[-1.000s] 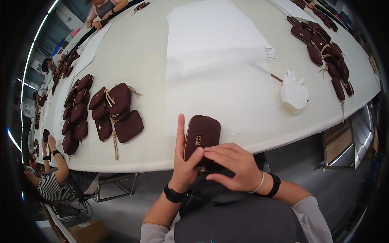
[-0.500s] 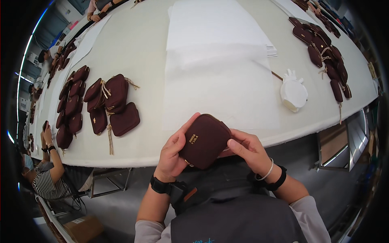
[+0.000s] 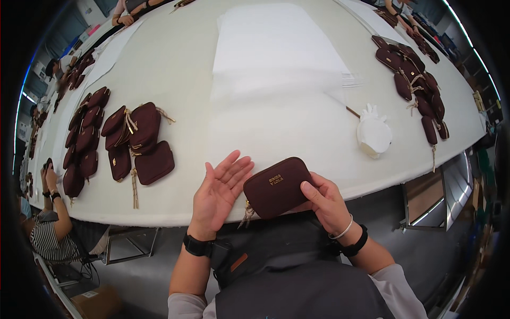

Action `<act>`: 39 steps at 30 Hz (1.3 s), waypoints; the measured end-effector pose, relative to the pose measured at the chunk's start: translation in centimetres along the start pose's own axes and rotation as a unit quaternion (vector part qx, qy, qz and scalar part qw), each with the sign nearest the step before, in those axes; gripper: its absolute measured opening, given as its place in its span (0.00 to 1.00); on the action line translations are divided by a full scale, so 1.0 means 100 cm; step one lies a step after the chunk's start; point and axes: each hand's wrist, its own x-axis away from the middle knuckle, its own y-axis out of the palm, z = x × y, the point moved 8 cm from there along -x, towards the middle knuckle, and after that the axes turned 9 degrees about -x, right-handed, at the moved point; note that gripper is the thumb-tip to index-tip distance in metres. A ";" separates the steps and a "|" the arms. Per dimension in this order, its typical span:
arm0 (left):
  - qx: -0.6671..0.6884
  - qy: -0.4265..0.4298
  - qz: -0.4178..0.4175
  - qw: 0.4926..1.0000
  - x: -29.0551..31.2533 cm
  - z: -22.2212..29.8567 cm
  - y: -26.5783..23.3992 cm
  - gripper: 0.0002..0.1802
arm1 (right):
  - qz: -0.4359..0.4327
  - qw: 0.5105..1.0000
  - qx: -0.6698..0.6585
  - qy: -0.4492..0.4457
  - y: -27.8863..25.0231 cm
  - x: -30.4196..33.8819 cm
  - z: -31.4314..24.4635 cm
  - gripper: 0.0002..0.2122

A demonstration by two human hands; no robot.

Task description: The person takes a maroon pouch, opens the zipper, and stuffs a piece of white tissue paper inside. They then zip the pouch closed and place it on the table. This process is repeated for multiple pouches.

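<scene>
A dark burgundy zip pouch point(image 3: 277, 190) with gold lettering is held over the table's front edge. My right hand point(image 3: 325, 201) grips its right side, thumb on the front face and fingers behind. A beige cord pull point(image 3: 246, 215) dangles from the pouch's lower left corner. Just left of the pouch, my left hand point(image 3: 219, 194) is open, palm up with fingers stretched, holding nothing. Its fingertips come close to the pouch's left edge.
Stacked burgundy pouches point(image 3: 139, 141) lie on the white table point(image 3: 186, 74) at left; another heap point(image 3: 417, 80) lies at right. White sheets point(image 3: 276, 48) cover the middle. A round white bundle point(image 3: 374, 135) sits beside a thin stick point(image 3: 353, 111). Co-workers sit around the table.
My left hand has let go of the pouch and opened beside it. The pouch has turned more level in my right hand, and its cord pull now hangs in view.
</scene>
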 end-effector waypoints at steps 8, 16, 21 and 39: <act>-0.022 0.063 0.029 0.997 0.008 0.001 -0.018 0.32 | 0.116 0.981 -0.041 -0.150 -0.079 -0.013 -0.118 0.18; -0.059 0.081 0.040 0.994 0.008 0.003 -0.010 0.29 | 0.196 0.913 -0.174 -0.312 -0.160 0.000 -0.198 0.19; -0.183 0.136 0.091 0.969 0.017 0.021 -0.014 0.24 | -0.143 0.965 0.047 -0.216 -0.007 0.023 -0.178 0.34; -0.786 0.168 0.321 0.501 0.069 0.144 -0.112 0.24 | -0.761 0.484 -0.075 -0.425 0.157 0.162 -0.224 0.35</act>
